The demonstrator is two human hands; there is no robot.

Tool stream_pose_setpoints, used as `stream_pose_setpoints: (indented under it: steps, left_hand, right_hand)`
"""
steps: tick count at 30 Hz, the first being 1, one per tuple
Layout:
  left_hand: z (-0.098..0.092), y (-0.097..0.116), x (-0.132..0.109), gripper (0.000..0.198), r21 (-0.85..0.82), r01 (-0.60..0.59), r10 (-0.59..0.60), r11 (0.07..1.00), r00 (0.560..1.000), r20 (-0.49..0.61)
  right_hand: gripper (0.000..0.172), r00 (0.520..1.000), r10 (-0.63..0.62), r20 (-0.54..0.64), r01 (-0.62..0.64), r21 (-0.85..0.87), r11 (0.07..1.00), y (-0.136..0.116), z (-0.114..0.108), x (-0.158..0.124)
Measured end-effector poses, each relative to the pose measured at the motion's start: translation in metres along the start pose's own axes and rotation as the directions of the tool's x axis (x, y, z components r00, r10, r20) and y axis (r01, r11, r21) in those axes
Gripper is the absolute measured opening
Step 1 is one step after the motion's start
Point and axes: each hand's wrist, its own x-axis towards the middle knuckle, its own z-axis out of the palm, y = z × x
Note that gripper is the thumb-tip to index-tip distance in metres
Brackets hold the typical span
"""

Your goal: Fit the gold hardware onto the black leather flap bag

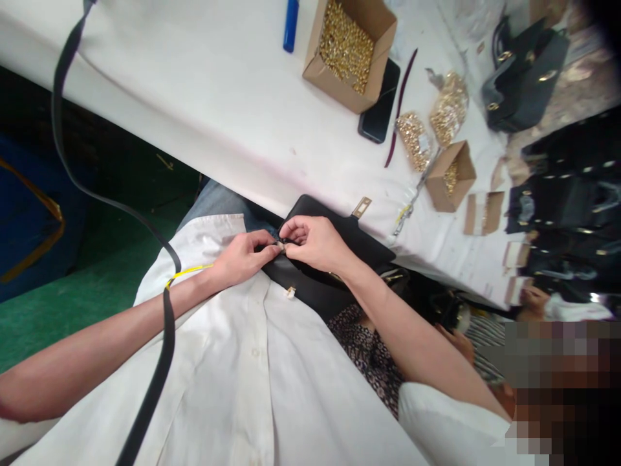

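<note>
A black leather bag [334, 255] lies in my lap against the edge of the white table [204, 103]. My left hand [242, 255] and my right hand [313, 241] meet over its upper edge. Both pinch a small metal fitting [281, 245] between fingertips. A gold clasp [361, 207] sticks up from the bag's far side. A long black strap [165, 323] hangs over my left forearm and runs up past the table edge. A yellow band [187, 272] circles my left wrist.
On the table stand a cardboard box of gold fittings [347, 48], a smaller box [451, 175], two clear bags of gold parts [429, 126], a black phone [379, 100] and a blue lighter [290, 24]. Finished black bags [524, 74] sit at right. Another person's hand [533, 299] shows lower right.
</note>
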Motion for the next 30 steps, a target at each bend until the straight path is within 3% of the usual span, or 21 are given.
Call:
stream_pose_setpoints:
  steps: [4,9,15,23,30]
  left_hand:
    - [-0.001,0.007,-0.003,0.03,0.048,-0.03,0.03,0.998,1.0,0.003]
    - [0.004,0.014,-0.005,0.032,0.103,0.025,-0.018,0.994,0.998,-0.063]
    - [0.01,0.016,-0.002,0.035,0.197,-0.018,0.039,0.98,0.994,-0.102]
    - [0.009,0.025,-0.002,0.04,0.21,-0.021,0.044,0.977,0.993,-0.108]
    - [0.009,0.03,-0.002,0.044,0.193,0.019,0.0,0.981,0.995,-0.101]
  right_hand:
    - [0.02,1.0,-0.016,0.011,0.016,0.003,1.0,-0.001,0.001,-0.001]
    - [0.022,0.999,-0.029,0.022,0.029,0.013,1.0,-0.007,-0.003,-0.003]
    - [0.024,0.992,0.001,0.124,0.0,-0.003,1.0,-0.015,-0.011,-0.004]
    - [0.021,0.998,-0.013,0.064,0.019,-0.092,0.996,-0.02,-0.01,-0.002]
    - [0.017,0.998,-0.01,0.058,0.013,-0.053,0.999,-0.016,-0.009,-0.003]
